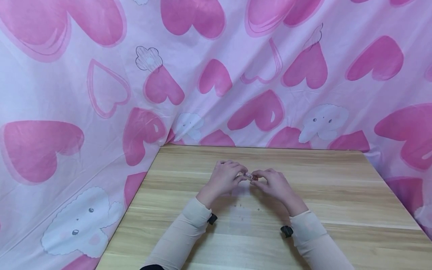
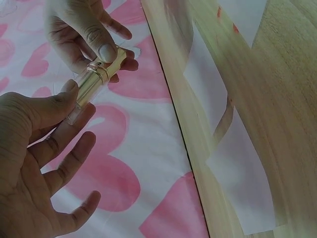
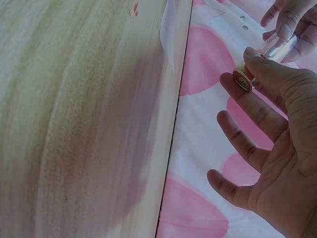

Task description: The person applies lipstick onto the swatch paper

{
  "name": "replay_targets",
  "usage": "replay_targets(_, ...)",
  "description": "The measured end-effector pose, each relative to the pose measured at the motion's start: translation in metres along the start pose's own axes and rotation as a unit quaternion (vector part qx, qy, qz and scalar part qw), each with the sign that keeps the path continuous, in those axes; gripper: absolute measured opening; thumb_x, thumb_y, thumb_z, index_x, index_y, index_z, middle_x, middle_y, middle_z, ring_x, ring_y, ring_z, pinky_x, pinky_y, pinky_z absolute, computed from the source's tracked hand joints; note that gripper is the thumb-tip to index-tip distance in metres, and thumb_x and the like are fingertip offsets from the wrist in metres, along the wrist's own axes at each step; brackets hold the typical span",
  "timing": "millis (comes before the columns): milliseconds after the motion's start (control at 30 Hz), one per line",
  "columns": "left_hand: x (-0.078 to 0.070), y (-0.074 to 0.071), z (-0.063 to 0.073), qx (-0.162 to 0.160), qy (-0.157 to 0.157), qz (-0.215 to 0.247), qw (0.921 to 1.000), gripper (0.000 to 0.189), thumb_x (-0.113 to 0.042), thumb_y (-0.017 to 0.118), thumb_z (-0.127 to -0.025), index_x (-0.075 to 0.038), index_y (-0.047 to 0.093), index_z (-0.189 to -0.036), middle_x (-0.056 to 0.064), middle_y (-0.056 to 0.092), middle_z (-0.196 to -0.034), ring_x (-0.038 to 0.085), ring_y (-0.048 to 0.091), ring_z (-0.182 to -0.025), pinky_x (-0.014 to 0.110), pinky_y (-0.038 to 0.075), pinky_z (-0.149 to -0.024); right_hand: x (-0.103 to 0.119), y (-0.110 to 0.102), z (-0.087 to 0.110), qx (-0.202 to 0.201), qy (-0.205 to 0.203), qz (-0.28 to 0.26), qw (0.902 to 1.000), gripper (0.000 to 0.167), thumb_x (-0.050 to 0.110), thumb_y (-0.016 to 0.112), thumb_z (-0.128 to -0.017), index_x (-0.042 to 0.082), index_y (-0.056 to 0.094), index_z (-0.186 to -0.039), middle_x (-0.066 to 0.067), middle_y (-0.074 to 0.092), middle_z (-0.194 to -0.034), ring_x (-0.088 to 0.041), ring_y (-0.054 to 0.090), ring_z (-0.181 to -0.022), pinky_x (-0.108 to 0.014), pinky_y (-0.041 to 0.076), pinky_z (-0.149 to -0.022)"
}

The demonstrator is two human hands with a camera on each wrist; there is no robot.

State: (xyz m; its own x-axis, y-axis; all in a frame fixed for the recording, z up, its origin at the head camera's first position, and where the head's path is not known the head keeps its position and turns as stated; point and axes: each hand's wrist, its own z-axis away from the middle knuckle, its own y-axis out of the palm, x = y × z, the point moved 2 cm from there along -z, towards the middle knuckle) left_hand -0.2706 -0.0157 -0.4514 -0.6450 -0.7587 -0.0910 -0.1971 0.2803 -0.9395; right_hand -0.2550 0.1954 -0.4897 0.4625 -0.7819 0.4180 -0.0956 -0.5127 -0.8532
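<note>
A lipstick tube (image 1: 250, 176) with a clear cap and a gold-coloured base is held between both hands, above the far half of the table. My left hand (image 1: 224, 178) pinches the clear end (image 2: 74, 115) between thumb and index finger, its other fingers spread apart in the left wrist view. The right hand (image 1: 276, 185) pinches the gold base (image 3: 242, 78) with thumb and index finger, its remaining fingers loosely bent. The cap covers the tube's inner part, and gold shows through it in the left wrist view (image 2: 90, 85).
Thin whitish paper pieces (image 2: 245, 173) lie on the wooden table (image 1: 337, 202), below and nearer than the hands. Small red smears (image 3: 133, 9) mark the table near the paper. Heart-patterned pink cloth (image 1: 216, 78) hangs behind and along the table's sides.
</note>
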Motion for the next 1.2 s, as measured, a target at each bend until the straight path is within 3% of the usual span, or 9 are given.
replay_targets(200, 0.009, -0.011, -0.001, -0.039, -0.034, 0.014, 0.9986, 0.030, -0.047, 0.063, -0.097, -0.025, 0.072, -0.115, -0.012, 0.073, -0.109, 0.014, 0.066, -0.104, 0.046, 0.046, -0.093, -0.008, -0.001, 0.002, -0.024, -0.005, 0.010, 0.9997, 0.023, 0.029, 0.081, -0.087, 0.024, 0.076, -0.108, 0.008, 0.075, -0.098, -0.026, 0.066, -0.092, -0.050, 0.051, -0.077)
replay_targets(300, 0.013, -0.011, -0.004, -0.038, -0.041, 0.003, 0.9985, 0.030, -0.048, 0.062, -0.097, -0.025, 0.072, -0.116, -0.014, 0.072, -0.107, 0.014, 0.065, -0.104, 0.046, 0.046, -0.094, -0.011, -0.001, 0.003, -0.023, -0.002, 0.005, 0.9997, 0.023, 0.030, 0.079, -0.088, 0.024, 0.075, -0.110, 0.007, 0.075, -0.099, -0.026, 0.066, -0.092, -0.049, 0.052, -0.078)
replay_targets(500, 0.018, -0.001, -0.012, 0.009, -0.063, 0.002, 0.9980, 0.035, -0.048, 0.063, -0.097, -0.024, 0.066, -0.123, -0.014, 0.072, -0.109, 0.014, 0.062, -0.106, 0.045, 0.042, -0.096, -0.011, 0.000, 0.002, -0.011, 0.013, 0.000, 0.9998, 0.025, 0.037, 0.076, -0.090, 0.026, 0.074, -0.113, 0.007, 0.074, -0.102, -0.024, 0.065, -0.097, -0.051, 0.052, -0.084)
replay_targets(633, 0.023, 0.011, -0.020, 0.034, -0.077, -0.003, 0.9964, 0.032, -0.047, 0.066, -0.096, -0.025, 0.068, -0.118, -0.014, 0.072, -0.106, 0.013, 0.063, -0.100, 0.044, 0.042, -0.094, -0.012, 0.000, 0.004, -0.006, 0.021, -0.005, 0.9998, 0.027, 0.036, 0.075, -0.091, 0.024, 0.073, -0.115, 0.006, 0.074, -0.103, -0.026, 0.065, -0.098, -0.053, 0.051, -0.085)
replay_targets(933, 0.028, 0.046, -0.050, 0.111, -0.067, -0.035, 0.9910, 0.031, -0.045, 0.069, -0.094, -0.029, 0.071, -0.120, -0.011, 0.073, -0.108, 0.018, 0.065, -0.101, 0.053, 0.041, -0.100, -0.014, -0.002, 0.004, 0.000, 0.027, -0.032, 0.9991, 0.030, 0.035, 0.073, -0.093, 0.022, 0.072, -0.120, 0.003, 0.074, -0.106, -0.029, 0.064, -0.104, -0.056, 0.049, -0.091)
replay_targets(1200, 0.023, 0.065, -0.058, 0.121, -0.075, -0.046, 0.9888, 0.032, -0.043, 0.068, -0.095, -0.032, 0.068, -0.125, -0.011, 0.072, -0.113, 0.018, 0.064, -0.104, 0.049, 0.040, -0.098, -0.013, -0.003, 0.005, -0.007, 0.021, -0.040, 0.9989, 0.027, 0.033, 0.074, -0.093, 0.022, 0.072, -0.118, 0.005, 0.073, -0.104, -0.026, 0.064, -0.100, -0.052, 0.051, -0.088)
